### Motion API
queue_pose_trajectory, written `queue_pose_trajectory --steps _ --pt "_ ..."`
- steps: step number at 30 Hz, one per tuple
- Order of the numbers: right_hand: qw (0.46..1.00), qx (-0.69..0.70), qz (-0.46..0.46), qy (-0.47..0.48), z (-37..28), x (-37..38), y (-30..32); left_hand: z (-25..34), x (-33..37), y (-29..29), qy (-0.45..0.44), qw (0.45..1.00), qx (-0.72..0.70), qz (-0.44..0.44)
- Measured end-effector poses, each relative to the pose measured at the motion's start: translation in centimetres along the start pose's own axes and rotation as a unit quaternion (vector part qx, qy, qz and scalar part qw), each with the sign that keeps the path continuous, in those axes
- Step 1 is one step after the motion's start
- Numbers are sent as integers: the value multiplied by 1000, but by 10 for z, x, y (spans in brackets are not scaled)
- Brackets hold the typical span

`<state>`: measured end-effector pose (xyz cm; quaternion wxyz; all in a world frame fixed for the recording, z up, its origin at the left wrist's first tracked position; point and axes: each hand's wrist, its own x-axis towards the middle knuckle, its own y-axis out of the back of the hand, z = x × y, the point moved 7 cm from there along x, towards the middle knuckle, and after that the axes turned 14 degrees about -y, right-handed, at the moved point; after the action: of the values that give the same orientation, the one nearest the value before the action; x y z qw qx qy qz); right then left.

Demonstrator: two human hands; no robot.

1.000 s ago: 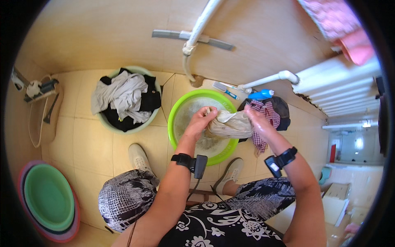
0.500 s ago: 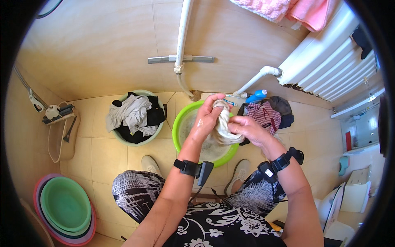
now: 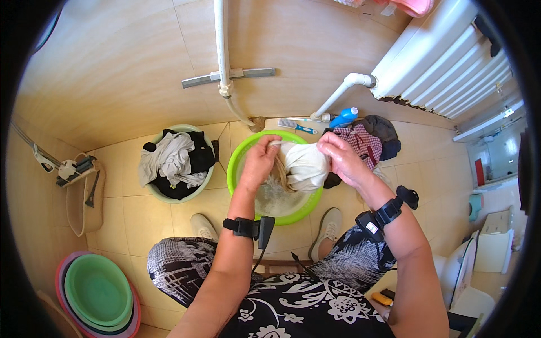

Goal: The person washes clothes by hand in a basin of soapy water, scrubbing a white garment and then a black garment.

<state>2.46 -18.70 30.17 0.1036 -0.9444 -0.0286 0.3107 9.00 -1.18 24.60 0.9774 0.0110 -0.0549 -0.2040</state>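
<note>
A wet cream-white cloth garment (image 3: 306,168) hangs between my two hands, above a bright green basin (image 3: 231,169) of sudsy water (image 3: 276,201). My left hand (image 3: 260,161) pinches its left edge over the basin's far left part. At the opposite edge my right hand (image 3: 341,158) grips the cloth near the basin's right rim. A darker beige part of the garment droops toward the water. Its exact kind I cannot tell.
A pale basin of grey and black clothes (image 3: 174,160) stands left. Right lie checked and dark clothes (image 3: 363,141), with a blue bottle (image 3: 344,117) and a scrub brush (image 3: 297,125) behind. Stacked basins (image 3: 98,290) sit lower left; a white radiator (image 3: 445,62) hangs upper right.
The cloth was a twisted bundle between my hands; now it is opened out and hangs loosely. My hands have moved apart, and the scrub brush has come into fuller view.
</note>
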Motion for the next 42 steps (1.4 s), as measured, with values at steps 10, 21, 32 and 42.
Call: queue_pose_trajectory --steps 10,21,32,42 --pt "986 1 -37 -161 10 -6 -12 8 3 -15 28 907 -411 84" --pt "997 14 -56 -59 3 -3 -12 13 -19 -37 -8 909 -386 -158" --pt "958 -276 -54 -51 2 -1 8 2 -7 -25 92 821 -563 20" --pt "999 26 -41 -17 -4 5 -5 -24 -8 -30 176 757 -628 23"
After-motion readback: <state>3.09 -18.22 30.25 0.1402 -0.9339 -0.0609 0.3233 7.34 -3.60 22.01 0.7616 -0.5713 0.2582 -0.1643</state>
